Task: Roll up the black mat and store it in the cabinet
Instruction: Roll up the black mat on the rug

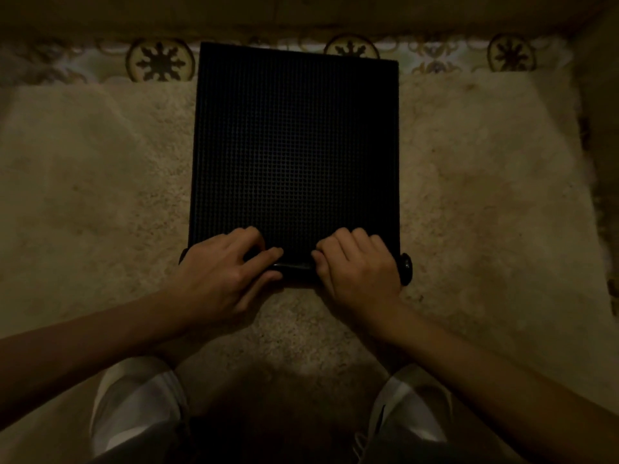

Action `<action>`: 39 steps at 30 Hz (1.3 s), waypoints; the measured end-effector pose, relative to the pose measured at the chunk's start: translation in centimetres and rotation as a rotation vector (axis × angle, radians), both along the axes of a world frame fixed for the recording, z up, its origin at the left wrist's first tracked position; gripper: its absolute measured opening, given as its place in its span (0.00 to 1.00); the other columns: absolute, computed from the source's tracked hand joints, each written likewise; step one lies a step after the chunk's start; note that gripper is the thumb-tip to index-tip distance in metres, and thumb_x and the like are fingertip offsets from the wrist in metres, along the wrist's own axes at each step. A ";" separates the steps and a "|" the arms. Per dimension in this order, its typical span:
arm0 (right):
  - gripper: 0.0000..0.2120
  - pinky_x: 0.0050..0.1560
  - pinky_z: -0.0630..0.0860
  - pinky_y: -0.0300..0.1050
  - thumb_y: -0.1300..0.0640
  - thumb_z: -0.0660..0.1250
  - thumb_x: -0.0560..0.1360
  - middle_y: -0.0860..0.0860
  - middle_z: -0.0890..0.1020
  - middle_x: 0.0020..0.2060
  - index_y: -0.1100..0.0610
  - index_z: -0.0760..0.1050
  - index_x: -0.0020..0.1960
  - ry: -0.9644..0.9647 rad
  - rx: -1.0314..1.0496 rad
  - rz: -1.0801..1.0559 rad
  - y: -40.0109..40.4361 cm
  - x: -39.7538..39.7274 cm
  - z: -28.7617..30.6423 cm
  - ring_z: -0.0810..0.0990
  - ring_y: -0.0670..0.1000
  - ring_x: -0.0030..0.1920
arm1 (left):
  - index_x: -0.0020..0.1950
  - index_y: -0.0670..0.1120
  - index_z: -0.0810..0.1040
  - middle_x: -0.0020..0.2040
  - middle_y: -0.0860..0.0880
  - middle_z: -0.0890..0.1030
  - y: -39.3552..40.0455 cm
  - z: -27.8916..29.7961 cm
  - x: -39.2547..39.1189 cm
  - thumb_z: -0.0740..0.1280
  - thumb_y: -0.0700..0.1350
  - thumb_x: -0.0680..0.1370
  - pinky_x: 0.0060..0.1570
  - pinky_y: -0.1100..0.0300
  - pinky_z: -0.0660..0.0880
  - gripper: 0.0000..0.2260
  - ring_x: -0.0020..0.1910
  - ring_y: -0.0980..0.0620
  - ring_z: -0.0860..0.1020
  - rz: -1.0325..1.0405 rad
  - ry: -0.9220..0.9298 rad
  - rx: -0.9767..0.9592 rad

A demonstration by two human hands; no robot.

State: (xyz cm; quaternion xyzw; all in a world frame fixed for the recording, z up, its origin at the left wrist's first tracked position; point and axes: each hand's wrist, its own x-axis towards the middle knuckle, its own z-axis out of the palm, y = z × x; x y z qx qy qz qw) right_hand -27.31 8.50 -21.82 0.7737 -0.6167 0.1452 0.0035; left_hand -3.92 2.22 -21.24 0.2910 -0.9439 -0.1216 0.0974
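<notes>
A black mat (296, 142) with a fine grid texture lies flat on a beige shaggy rug, stretching away from me. Its near edge is curled into a tight roll (296, 266), whose right end (406, 268) sticks out as a dark spiral. My left hand (222, 274) grips the left part of the roll, fingers curled over its top. My right hand (360, 262) grips the right part in the same way. A short stretch of roll shows between the two hands. No cabinet is in view.
The beige rug (100, 195) spreads wide to both sides of the mat. Beyond it runs a strip of patterned floor tiles (160, 60), then a dark wall base. My knees in light trousers (140, 403) are at the bottom. The scene is dim.
</notes>
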 end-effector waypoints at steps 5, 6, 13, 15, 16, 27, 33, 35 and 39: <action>0.17 0.35 0.68 0.50 0.52 0.54 0.85 0.53 0.77 0.36 0.56 0.75 0.44 0.026 0.009 -0.009 -0.9 -0.1 -0.2 0.73 0.54 0.36 | 0.60 0.42 0.78 0.50 0.44 0.78 1.5 0.2 -1.4 0.56 0.52 0.82 0.47 0.46 0.67 0.18 0.44 0.43 0.72 0.164 -0.124 -0.144; 0.17 0.34 0.69 0.50 0.52 0.54 0.85 0.52 0.77 0.35 0.56 0.75 0.43 0.026 0.007 -0.023 -1.3 -0.2 -0.1 0.73 0.54 0.36 | 0.59 0.41 0.77 0.48 0.44 0.77 1.7 0.2 -1.9 0.56 0.52 0.82 0.47 0.46 0.66 0.17 0.44 0.42 0.72 0.204 -0.124 -0.140; 0.19 0.31 0.73 0.49 0.50 0.53 0.86 0.52 0.78 0.37 0.56 0.75 0.44 -0.004 0.081 -0.010 -3.3 -0.7 0.2 0.77 0.53 0.36 | 0.57 0.43 0.76 0.48 0.41 0.77 0.5 -0.7 -2.9 0.59 0.56 0.81 0.43 0.47 0.68 0.18 0.41 0.41 0.73 0.189 -0.136 -0.251; 0.20 0.33 0.73 0.51 0.48 0.51 0.87 0.54 0.78 0.41 0.57 0.76 0.46 -0.004 0.055 -0.045 -3.4 -0.5 0.2 0.77 0.54 0.38 | 0.57 0.43 0.75 0.47 0.42 0.77 -0.1 -0.8 -3.0 0.58 0.56 0.81 0.43 0.47 0.68 0.17 0.42 0.42 0.72 0.169 -0.162 -0.299; 0.21 0.35 0.72 0.51 0.48 0.51 0.87 0.55 0.78 0.43 0.58 0.76 0.47 0.002 0.032 -0.075 -3.2 -0.2 0.2 0.76 0.55 0.40 | 0.57 0.43 0.75 0.47 0.42 0.76 -0.4 -0.7 -3.0 0.57 0.56 0.82 0.42 0.47 0.67 0.18 0.42 0.42 0.71 0.167 -0.171 -0.302; 0.13 0.40 0.68 0.54 0.50 0.55 0.84 0.55 0.77 0.42 0.56 0.74 0.50 0.026 -0.025 -0.037 -3.5 0.1 -0.6 0.73 0.57 0.41 | 0.49 0.43 0.73 0.47 0.41 0.74 -1.4 -0.2 -4.0 0.53 0.55 0.83 0.46 0.46 0.65 0.17 0.44 0.42 0.68 0.280 -0.230 -0.219; 0.18 0.32 0.72 0.51 0.51 0.54 0.85 0.54 0.77 0.36 0.57 0.75 0.44 -0.059 0.020 -0.093 -6.3 -0.7 0.2 0.75 0.55 0.35 | 0.53 0.42 0.74 0.47 0.42 0.75 -1.5 -0.3 -4.9 0.54 0.55 0.81 0.44 0.46 0.66 0.18 0.44 0.41 0.71 0.370 -0.159 -0.151; 0.19 0.31 0.72 0.52 0.50 0.54 0.86 0.54 0.77 0.36 0.57 0.76 0.44 -0.050 0.028 -0.102 -6.3 -0.6 0.2 0.76 0.55 0.35 | 0.51 0.41 0.73 0.45 0.41 0.75 -2.4 -0.4 -4.8 0.54 0.55 0.81 0.42 0.47 0.66 0.18 0.42 0.41 0.71 0.316 -0.166 -0.180; 0.20 0.35 0.72 0.53 0.48 0.55 0.86 0.56 0.77 0.39 0.59 0.76 0.45 0.003 -0.033 -0.106 -6.1 -0.1 0.1 0.75 0.57 0.39 | 0.47 0.42 0.68 0.43 0.41 0.72 -3.4 -0.4 -5.0 0.54 0.54 0.81 0.39 0.48 0.66 0.15 0.40 0.41 0.70 0.282 -0.197 -0.192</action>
